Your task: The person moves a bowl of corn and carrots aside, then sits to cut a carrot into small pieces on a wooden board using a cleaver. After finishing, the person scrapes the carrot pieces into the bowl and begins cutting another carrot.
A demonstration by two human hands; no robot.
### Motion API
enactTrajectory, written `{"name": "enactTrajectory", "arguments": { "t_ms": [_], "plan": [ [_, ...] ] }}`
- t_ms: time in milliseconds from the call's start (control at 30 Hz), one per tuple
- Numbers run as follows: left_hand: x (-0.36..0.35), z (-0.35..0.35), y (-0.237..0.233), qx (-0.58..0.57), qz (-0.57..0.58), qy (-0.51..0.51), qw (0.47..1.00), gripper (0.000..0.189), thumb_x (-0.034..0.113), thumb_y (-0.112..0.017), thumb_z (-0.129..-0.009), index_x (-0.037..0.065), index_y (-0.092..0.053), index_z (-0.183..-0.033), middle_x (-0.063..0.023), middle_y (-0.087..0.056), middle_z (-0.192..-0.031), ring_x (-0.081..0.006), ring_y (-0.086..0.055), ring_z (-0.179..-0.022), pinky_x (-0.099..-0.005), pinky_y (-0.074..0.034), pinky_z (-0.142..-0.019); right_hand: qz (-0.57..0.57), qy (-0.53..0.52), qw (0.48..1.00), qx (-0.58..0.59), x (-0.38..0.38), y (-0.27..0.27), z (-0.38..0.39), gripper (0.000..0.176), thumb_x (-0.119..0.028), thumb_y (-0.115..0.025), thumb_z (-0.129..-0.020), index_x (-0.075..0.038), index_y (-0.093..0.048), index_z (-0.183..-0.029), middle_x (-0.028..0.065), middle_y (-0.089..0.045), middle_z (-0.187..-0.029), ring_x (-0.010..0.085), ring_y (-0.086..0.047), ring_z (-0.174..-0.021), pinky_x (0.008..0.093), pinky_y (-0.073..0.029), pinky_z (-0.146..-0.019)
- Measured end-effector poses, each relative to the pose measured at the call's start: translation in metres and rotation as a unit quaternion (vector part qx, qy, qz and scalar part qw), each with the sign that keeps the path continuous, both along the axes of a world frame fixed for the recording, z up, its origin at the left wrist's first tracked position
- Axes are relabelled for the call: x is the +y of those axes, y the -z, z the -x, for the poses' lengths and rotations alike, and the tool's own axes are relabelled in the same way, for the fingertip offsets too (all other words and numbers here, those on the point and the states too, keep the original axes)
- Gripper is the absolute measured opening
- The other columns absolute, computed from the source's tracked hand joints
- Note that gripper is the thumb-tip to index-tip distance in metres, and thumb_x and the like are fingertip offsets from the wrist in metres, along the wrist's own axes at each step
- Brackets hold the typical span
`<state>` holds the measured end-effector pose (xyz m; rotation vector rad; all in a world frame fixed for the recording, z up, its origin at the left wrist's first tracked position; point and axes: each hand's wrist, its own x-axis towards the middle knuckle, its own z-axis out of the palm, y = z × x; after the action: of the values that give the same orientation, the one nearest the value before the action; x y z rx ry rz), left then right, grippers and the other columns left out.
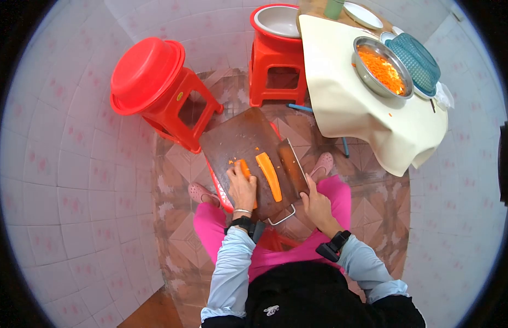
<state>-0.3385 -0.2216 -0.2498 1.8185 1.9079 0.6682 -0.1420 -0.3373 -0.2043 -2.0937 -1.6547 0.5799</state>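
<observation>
Much of the cutting looks done, since the round steel bowl (355, 61) on the cream-clothed table (347, 104) already holds a heap of shredded orange carrot (384, 71). Two pieces seemingly remain on the dark wooden cutting board (237, 136): a long orange carrot slab (269, 176) lying free in the middle, and a short orange carrot piece (244, 168) pinned under the curled fingers of the left hand (242, 188). The right hand (318, 206) appears closed round the handle of the broad steel cleaver (293, 167), its blade resting just beside the slab.
</observation>
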Motion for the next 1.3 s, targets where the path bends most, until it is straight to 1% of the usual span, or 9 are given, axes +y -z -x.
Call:
{"name": "enactTrajectory", "arguments": {
  "t_ms": [200,267,533,600,767,1000,1167,1233,1300],
  "plan": [
    [0.002,0.005,-0.009,0.041,-0.129,0.027,0.990,0.042,0.010,-0.062,-0.079,-0.001,-0.051,-0.118,-0.0215,-0.046,-0.118,-0.0386,-0.050,-0.108,-0.0436,-0.044,-0.090,0.026,-0.003,1.000,-0.007,0.006,0.010,0.008,0.049,-0.020,-0.056,-0.089,-0.011,-0.036,-0.134,0.0230,-0.064,-0.074,0.0411,-0.063,-0.066,0.0512,-0.048,-0.055],
    [-0.007,-0.018,-0.010,-0.060,-0.044,0.104,0.992,0.046,0.015,-0.066,-0.078,-0.001,-0.050,-0.118,-0.0215,-0.047,-0.116,-0.0390,-0.050,-0.106,-0.0437,-0.045,-0.089,0.045,-0.006,0.999,-0.001,0.005,0.009,0.013,0.048,-0.021,-0.055,-0.089,-0.010,-0.036,-0.132,0.0246,-0.064,-0.077,0.0415,-0.064,-0.067,0.0511,-0.050,-0.056],
    [-0.008,-0.048,0.011,-0.056,0.004,0.039,0.998,0.060,0.014,-0.071,-0.073,0.002,-0.045,-0.126,-0.0210,-0.052,-0.111,-0.0391,-0.052,-0.106,-0.0452,-0.045,-0.089,0.094,0.010,0.985,0.145,0.001,0.017,0.027,0.042,-0.028,-0.051,-0.092,-0.010,-0.041,-0.128,0.0291,-0.063,-0.083,0.0481,-0.061,-0.076,0.0567,-0.048,-0.068],
    [-0.003,-0.040,0.037,-0.149,-0.028,0.016,0.988,0.053,0.008,-0.068,-0.075,-0.001,-0.048,-0.123,-0.0207,-0.059,-0.108,-0.0357,-0.062,-0.092,-0.0392,-0.052,-0.080,0.089,0.024,0.982,0.167,0.005,0.017,0.023,0.040,-0.028,-0.052,-0.091,-0.009,-0.044,-0.126,0.0277,-0.063,-0.083,0.0467,-0.062,-0.078,0.0533,-0.048,-0.068],
    [-0.015,-0.042,0.023,-0.289,0.121,-0.032,0.949,0.034,0.013,-0.064,-0.082,-0.002,-0.059,-0.112,-0.0161,-0.067,-0.091,-0.0255,-0.066,-0.079,-0.0361,-0.053,-0.076,0.041,0.037,0.973,0.223,0.012,0.020,0.021,0.037,-0.030,-0.055,-0.091,-0.005,-0.053,-0.118,0.0257,-0.063,-0.082,0.0433,-0.064,-0.081,0.0474,-0.050,-0.070],
    [0.000,-0.032,0.033,-0.482,0.148,-0.037,0.863,0.029,0.013,-0.061,-0.090,0.001,-0.054,-0.115,-0.0044,-0.060,-0.086,-0.0100,-0.060,-0.068,-0.0217,-0.053,-0.053,0.084,0.036,0.968,0.232,0.018,0.019,0.022,0.038,-0.035,-0.044,-0.097,-0.003,-0.056,-0.113,0.0189,-0.063,-0.070,0.0340,-0.065,-0.065,0.0432,-0.049,-0.060],
    [0.008,-0.042,0.032,-0.485,0.127,-0.049,0.864,0.034,0.010,-0.060,-0.090,0.001,-0.050,-0.121,-0.0023,-0.056,-0.086,-0.0085,-0.058,-0.064,-0.0210,-0.052,-0.052,0.067,0.046,0.967,0.240,0.016,0.028,0.024,0.037,-0.035,-0.041,-0.098,-0.003,-0.056,-0.110,0.0169,-0.060,-0.064,0.0324,-0.064,-0.060,0.0433,-0.046,-0.056],
    [0.007,-0.043,0.030,-0.500,0.104,-0.045,0.859,0.037,0.008,-0.060,-0.090,0.003,-0.049,-0.125,-0.0020,-0.054,-0.085,-0.0080,-0.057,-0.062,-0.0209,-0.052,-0.051,-0.022,0.011,0.982,0.188,0.015,0.033,0.025,0.036,-0.035,-0.042,-0.098,-0.003,-0.057,-0.104,0.0171,-0.059,-0.062,0.0347,-0.062,-0.060,0.0442,-0.045,-0.055],
    [0.009,-0.038,0.039,-0.477,0.120,-0.021,0.870,0.039,0.009,-0.059,-0.090,0.005,-0.047,-0.127,-0.0022,-0.053,-0.089,-0.0084,-0.057,-0.063,-0.0216,-0.053,-0.052,0.062,0.003,0.978,0.199,0.020,0.005,0.019,0.038,-0.036,-0.041,-0.098,-0.003,-0.055,-0.107,0.0224,-0.061,-0.071,0.0412,-0.061,-0.070,0.0496,-0.045,-0.062]
  ]
}}
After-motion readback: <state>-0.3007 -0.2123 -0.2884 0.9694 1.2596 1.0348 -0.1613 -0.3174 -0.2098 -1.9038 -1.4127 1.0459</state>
